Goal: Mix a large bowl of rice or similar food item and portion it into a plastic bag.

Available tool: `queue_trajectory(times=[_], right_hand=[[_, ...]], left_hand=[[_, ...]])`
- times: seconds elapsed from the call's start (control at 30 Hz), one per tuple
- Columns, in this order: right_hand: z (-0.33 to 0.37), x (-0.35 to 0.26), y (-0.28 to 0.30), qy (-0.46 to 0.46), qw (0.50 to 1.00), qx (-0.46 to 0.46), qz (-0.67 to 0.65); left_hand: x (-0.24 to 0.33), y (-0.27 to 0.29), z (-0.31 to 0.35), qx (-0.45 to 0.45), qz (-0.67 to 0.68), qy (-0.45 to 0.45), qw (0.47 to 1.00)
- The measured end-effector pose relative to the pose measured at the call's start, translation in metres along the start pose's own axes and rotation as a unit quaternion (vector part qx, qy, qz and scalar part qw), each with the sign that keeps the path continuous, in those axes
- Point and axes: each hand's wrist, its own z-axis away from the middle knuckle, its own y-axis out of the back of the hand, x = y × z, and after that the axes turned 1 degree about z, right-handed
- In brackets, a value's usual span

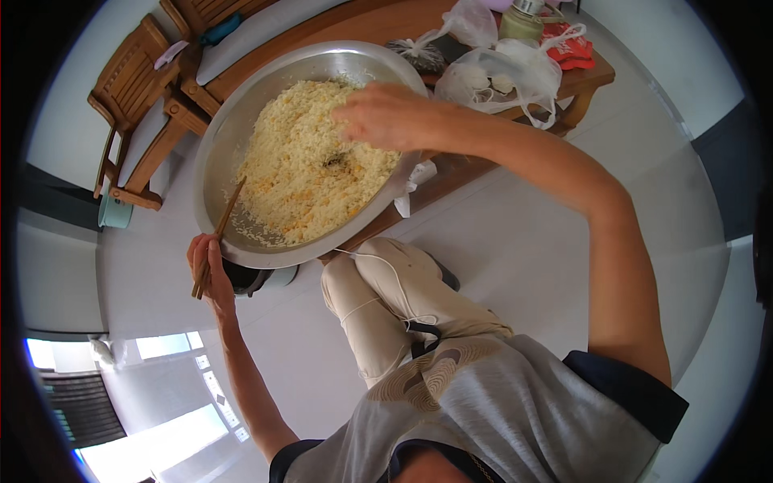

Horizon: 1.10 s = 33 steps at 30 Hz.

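A wide metal basin (211, 173) holds a heap of pale rice grains (294, 145) mixed with yellow-orange bits. A small dark patch of seasoning (332, 163) lies on the rice near the middle. At the basin's near left rim, my left hand (211, 266) is closed round a pair of wooden chopsticks (231, 208), their tips pointing up over the rice. My right hand (378, 117) hovers above the right part of the heap with its fingers curled together. Whatever it may hold is hidden.
The basin rests on a wooden bench-like table (592, 72). Plastic bags (499, 80), a green jar (522, 24) and a red packet (572, 50) crowd its right end. Wooden chairs (141, 76) stand at the far left. A dark container (245, 278) sits below the basin's near rim.
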Motion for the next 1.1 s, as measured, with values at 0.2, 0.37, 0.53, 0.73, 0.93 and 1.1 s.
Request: queue_trajectory(times=[0.2,0.37,0.53,0.73,0.93,1.1], right_hand=[[0.089,0.082,0.004,-0.258,0.931,0.197,-0.164],[0.093,0.108,-0.041,-0.350,0.906,0.150,-0.187],[0.059,0.125,-0.075,-0.382,0.903,0.141,-0.140],[0.043,0.149,-0.082,-0.377,0.900,0.146,-0.163],[0.121,0.127,-0.007,-0.349,0.819,0.089,-0.446],[0.172,0.066,0.027,-0.325,0.778,-0.029,-0.537]], left_hand=[[0.008,-0.011,0.005,-0.013,0.065,0.036,0.997],[0.027,-0.009,0.005,-0.038,0.049,0.100,0.993],[0.036,-0.010,0.011,-0.073,0.099,0.147,0.981],[0.061,-0.007,0.022,-0.125,0.122,0.177,0.969],[0.052,0.006,0.058,-0.124,0.070,0.187,0.972],[0.040,0.003,0.132,-0.136,0.016,0.329,0.934]])
